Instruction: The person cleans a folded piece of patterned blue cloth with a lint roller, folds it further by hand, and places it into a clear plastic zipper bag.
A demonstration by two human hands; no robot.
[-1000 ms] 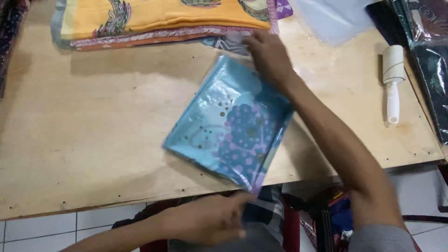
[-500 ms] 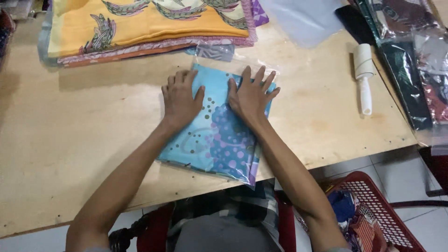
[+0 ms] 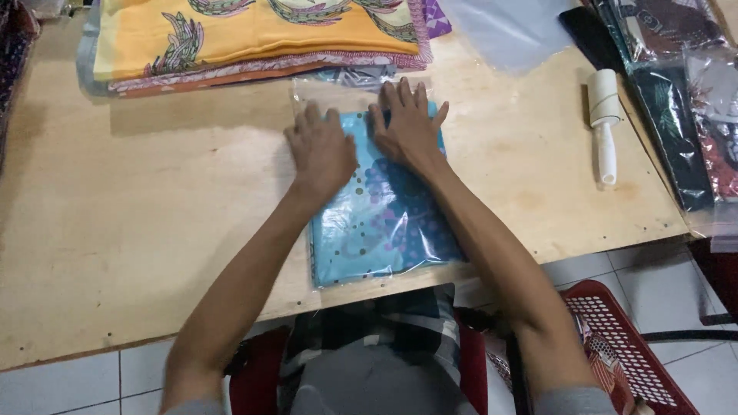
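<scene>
My left hand [image 3: 323,150] lies flat on the bagged cloth [image 3: 380,207], palm down, fingers [image 3: 311,121] spread and straight, gripping nothing. My right hand [image 3: 407,123] lies just beside it on the same cloth, also flat, its fingers [image 3: 400,94] fanned out and reaching past the blue fabric onto the clear end of the bag. The two hands sit side by side at the cloth's far end, thumbs near each other.

The cloth is folded, light blue with purple rounds and small dots, sealed in glossy clear plastic. It lies flat on the worktop [image 3: 154,223], its near end at the worktop's edge in front of my lap.

Beyond the cloth, just past my fingertips, is a stack [image 3: 254,38] of folded orange fabric with patterned borders. To the right of the cloth, well apart, a white lint roller [image 3: 605,123] lies on the wood. Farther right of the cloth, dark bagged fabrics [image 3: 676,131] line the worktop's side. Beyond the cloth to the right, a clear plastic sheet [image 3: 511,31] lies flat. Below the cloth's right, off the worktop, stands a red basket [image 3: 623,338] on the tiled floor.
</scene>
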